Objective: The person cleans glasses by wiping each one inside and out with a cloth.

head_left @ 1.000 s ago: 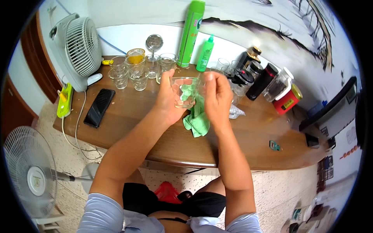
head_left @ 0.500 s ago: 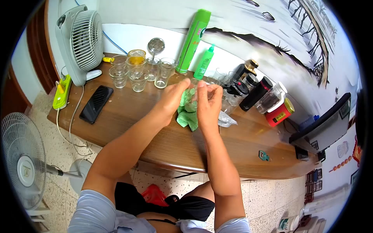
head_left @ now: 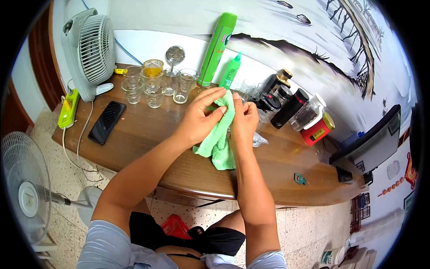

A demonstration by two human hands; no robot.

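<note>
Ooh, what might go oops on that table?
The green cloth dangles below the left hand, so its loose end might catch on something. The drinking glasses stand close together, so one bump could knock them into each other. The power strip sits by the edge of the table, so it might fall if bumped.

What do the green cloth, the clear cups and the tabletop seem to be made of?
Green cloth: soft, matt textile, perhaps microfibre or terry, judging by its fuzzy surface and loose folds.
Clear cups: glossy, probably glass, being see-through with bright glints, though clear plastic isn't ruled out.
Tabletop: brown with streaky grain and slight sheen, so wood or wood-look laminate; I can't tell which.
</note>
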